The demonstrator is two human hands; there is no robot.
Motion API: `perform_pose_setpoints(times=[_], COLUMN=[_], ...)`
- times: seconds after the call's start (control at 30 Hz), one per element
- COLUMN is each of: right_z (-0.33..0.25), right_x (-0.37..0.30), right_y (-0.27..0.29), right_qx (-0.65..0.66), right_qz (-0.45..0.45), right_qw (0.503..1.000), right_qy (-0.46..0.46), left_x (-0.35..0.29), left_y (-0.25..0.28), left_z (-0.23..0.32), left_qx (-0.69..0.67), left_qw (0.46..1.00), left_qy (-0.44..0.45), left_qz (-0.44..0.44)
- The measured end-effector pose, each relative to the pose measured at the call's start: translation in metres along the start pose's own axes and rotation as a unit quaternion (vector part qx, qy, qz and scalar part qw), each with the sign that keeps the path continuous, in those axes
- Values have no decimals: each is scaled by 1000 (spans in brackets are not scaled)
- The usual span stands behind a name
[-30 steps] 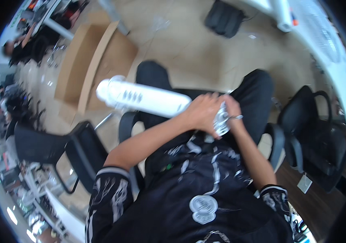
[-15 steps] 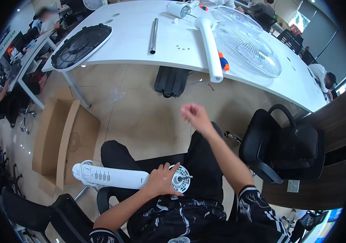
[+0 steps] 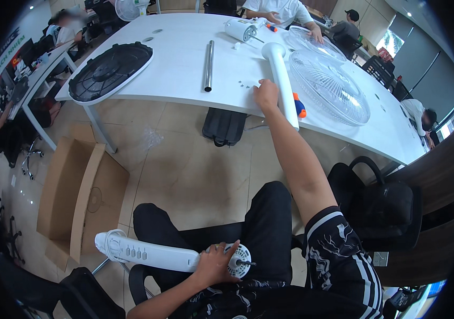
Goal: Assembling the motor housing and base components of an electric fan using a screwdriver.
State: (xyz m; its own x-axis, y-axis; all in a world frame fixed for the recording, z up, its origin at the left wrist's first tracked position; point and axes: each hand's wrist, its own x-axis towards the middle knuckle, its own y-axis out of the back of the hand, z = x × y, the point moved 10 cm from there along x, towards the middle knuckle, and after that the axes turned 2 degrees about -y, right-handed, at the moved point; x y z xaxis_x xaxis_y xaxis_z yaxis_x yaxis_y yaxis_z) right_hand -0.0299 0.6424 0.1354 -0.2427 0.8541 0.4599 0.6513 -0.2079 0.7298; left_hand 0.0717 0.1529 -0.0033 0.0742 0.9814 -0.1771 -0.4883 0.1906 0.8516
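Note:
Across my lap lies a white fan body (image 3: pixel 158 255) with a row of buttons, its cord wound around the left end. My left hand (image 3: pixel 216 266) is wrapped around it beside the round slotted motor housing (image 3: pixel 243 253), whose metal shaft sticks up. My right hand (image 3: pixel 267 95) reaches over the white table's front edge, fingers curled, beside several small screw-like parts (image 3: pixel 244 85). Whatever its fingers may hold is hidden. Just right of that hand stretches a white fan pole (image 3: pixel 285 87), with an orange and blue tool handle (image 3: pixel 299 106) partly behind it.
On the table (image 3: pixel 184 69) are a metal tube (image 3: pixel 209 66), a black round base (image 3: pixel 104 72), clear fan grilles (image 3: pixel 328 85) and a white cylindrical part (image 3: pixel 237 30). An open cardboard box (image 3: pixel 86 196) stands left, a black chair (image 3: pixel 376 212) right. Another person sits across the table.
My right hand has moved forward from above my lap to the tabletop beside the small parts. My left hand keeps its hold on the fan body. The view has tilted up slightly.

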Motion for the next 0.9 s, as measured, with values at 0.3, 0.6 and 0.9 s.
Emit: perform_pose_setpoints(times=[0.3, 0.6, 0.9], right_z=[12, -31, -7], right_x=[11, -39, -349], right_y=[-18, 52, 125], right_qx=[10, 239, 428], right_qz=[-5, 5, -372], right_qw=[1000, 968, 823], right_qy=[-2, 79, -30], left_x=[-4, -9, -22], left_y=[4, 8, 23], left_z=[-3, -11, -9], left_qx=[-25, -52, -10], left_qw=[999, 995, 988], left_qy=[11, 38, 20], left_qz=[17, 72, 152])
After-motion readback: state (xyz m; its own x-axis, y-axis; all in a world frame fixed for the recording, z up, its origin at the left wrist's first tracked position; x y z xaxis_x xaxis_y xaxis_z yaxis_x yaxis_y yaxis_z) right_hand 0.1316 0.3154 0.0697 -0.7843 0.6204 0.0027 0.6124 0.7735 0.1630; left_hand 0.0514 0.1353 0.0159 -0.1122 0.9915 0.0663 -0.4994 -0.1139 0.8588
